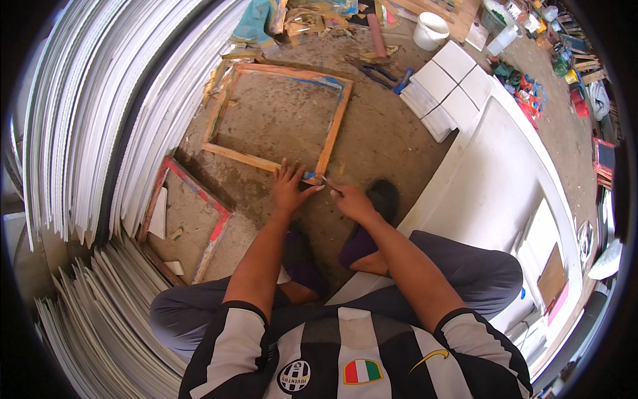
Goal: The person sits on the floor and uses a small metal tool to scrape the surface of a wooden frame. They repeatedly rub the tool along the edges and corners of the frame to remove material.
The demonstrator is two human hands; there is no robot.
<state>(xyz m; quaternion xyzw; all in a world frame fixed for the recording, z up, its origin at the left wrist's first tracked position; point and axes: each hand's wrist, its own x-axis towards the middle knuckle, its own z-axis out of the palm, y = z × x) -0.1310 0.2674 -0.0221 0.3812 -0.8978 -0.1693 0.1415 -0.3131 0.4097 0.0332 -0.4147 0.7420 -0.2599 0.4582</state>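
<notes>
A square wooden frame point(279, 113), open in the middle and smeared with blue paint, is laid flat on the dirt floor point(379, 143). A thin metal tool point(330, 185) is pointed at its near right corner.

Rough wooden frame point(276, 120), paint-stained; matt dusty concrete floor point(379, 139).

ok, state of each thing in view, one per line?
wooden frame: flat on the ground, left hand pressing its near corner
right hand: holding a thin tool at that corner
second frame: lying tilted by the stacked white sheets
white bucket: upright
</notes>
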